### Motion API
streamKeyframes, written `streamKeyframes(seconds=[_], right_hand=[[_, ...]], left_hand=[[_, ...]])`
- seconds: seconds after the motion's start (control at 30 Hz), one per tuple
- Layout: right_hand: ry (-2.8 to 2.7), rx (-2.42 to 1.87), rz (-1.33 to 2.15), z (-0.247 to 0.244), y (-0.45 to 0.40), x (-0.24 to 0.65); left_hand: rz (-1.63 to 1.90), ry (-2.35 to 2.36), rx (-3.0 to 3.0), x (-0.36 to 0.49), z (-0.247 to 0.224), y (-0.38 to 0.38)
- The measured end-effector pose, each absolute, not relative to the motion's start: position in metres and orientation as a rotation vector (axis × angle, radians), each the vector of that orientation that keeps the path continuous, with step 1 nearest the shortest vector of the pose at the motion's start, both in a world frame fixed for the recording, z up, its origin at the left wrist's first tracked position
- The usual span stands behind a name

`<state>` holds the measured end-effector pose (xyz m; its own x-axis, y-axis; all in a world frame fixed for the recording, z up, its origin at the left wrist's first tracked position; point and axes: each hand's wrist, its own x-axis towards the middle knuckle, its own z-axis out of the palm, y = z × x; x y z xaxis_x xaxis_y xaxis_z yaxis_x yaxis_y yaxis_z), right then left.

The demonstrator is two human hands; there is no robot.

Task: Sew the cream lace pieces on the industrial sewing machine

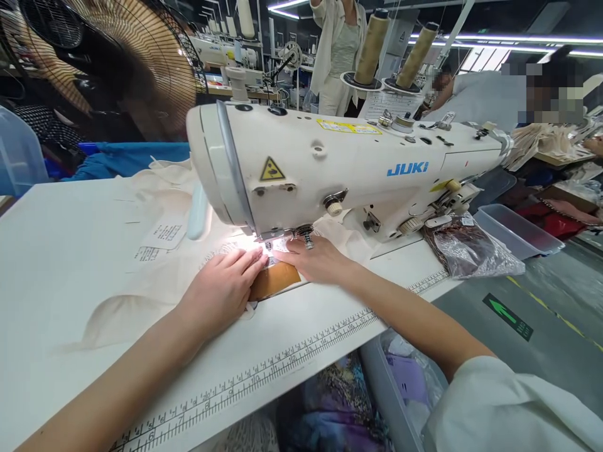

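Note:
A white sewing machine [292,150] marked JUKI stands across the table, its lamp lighting the needle area. Thin cream fabric [141,289] spreads over the table to the left and runs under the machine head. My left hand [226,282] lies flat on the fabric, fingers stretched towards the presser foot [269,245]. On the other side of the foot, my right hand [313,258] rests with its fingers extended, fingertips partly hidden by the machine. Between my hands shows a brown-orange plate [276,280] in the machine bed.
A printed ruler [264,370] runs along the table's front edge. Plastic-bagged brown material [471,245] sits at the right, beside a clear bin [518,232]. A large fan [117,63] stands back left. Thread cones [372,47] rise behind the machine. Other people are in the background.

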<state>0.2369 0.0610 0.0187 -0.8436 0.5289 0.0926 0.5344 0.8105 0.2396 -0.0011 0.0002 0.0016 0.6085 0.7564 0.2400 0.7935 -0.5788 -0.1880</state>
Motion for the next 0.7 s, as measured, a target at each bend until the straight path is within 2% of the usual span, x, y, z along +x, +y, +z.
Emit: streamKeyframes(seconds=[0.7], right_hand=[[-2.914, -0.856, -0.45, 0.0198, 0.0615, 0.2352]], left_hand=[[-0.292, -1.115, -2.466, 0.004, 0.0013, -0.0016]])
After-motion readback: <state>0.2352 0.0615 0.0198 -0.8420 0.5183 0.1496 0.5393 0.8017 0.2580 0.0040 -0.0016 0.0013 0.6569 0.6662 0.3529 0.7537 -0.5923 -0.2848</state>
